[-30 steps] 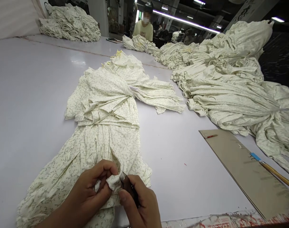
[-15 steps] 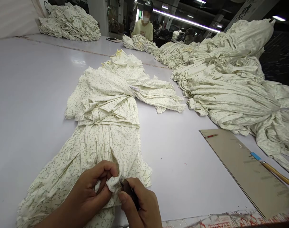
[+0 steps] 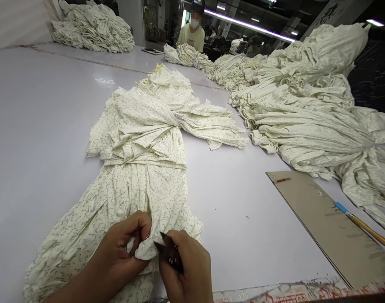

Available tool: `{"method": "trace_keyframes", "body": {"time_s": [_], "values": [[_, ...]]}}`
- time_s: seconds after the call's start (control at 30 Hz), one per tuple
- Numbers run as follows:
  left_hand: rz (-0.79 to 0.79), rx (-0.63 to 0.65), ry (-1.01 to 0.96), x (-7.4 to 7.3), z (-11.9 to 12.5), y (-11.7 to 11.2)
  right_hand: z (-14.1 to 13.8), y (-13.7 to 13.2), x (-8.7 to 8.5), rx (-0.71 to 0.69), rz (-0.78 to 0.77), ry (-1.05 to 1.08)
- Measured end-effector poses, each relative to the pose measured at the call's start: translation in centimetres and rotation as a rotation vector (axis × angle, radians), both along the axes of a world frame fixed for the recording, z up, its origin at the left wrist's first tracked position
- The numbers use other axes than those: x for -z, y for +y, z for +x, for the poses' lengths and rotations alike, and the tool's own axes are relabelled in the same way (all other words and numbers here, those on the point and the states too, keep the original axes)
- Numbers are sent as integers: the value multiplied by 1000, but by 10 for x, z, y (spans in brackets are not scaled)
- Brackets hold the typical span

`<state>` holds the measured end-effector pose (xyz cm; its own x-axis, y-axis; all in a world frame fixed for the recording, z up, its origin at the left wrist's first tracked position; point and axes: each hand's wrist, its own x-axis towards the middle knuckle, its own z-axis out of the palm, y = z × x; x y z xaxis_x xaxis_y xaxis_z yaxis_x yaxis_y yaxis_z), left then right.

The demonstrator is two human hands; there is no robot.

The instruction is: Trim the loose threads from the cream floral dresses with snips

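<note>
A stack of cream garments [image 3: 138, 143] with a small grey-green sprig print lies on the table, bunched at the middle and spread towards me. My left hand [image 3: 116, 248] pinches a fold of this fabric [image 3: 145, 246] between thumb and fingers. My right hand [image 3: 186, 269] grips small dark snips [image 3: 169, 251], their tips right beside the fold. The blades are partly hidden by my fingers. Under my hands, the lower layers of cloth cannot be seen.
The pale lilac table [image 3: 37, 126] runs far ahead. A cardboard sheet [image 3: 325, 223] lies at the right, with a red pen [image 3: 282, 180] and a wooden-handled tool [image 3: 366, 229] on it. Large garment heaps [image 3: 306, 113] fill the right side. Another pile [image 3: 93, 29] sits back left, and a person [image 3: 192, 35] stands beyond.
My left hand has lifted the fold higher and drawn it out. The snips have turned, with their tips now pointing left, and the view has tilted slightly.
</note>
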<state>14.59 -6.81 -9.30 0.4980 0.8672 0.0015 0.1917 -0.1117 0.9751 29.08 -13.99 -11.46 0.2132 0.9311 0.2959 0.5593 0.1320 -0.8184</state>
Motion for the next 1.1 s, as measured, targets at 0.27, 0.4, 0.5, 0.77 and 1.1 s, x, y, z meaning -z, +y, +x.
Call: {"method": "trace_keyframes", "body": {"time_s": [0.27,0.4,0.5,0.77,1.1], "values": [[-269,236,24,-12,-3,17,31,12,-26,216,-228,295],[-498,199,-106,-12,-5,21,31,-1,-23,135,-162,176],[-563,170,-159,-12,-3,20,27,-10,-15,14,-87,-24],[-462,174,-113,-13,-4,21,19,-5,-11,-95,-97,-254],[-510,233,-108,-10,-5,23,21,-5,-11,-82,-62,-205]]}}
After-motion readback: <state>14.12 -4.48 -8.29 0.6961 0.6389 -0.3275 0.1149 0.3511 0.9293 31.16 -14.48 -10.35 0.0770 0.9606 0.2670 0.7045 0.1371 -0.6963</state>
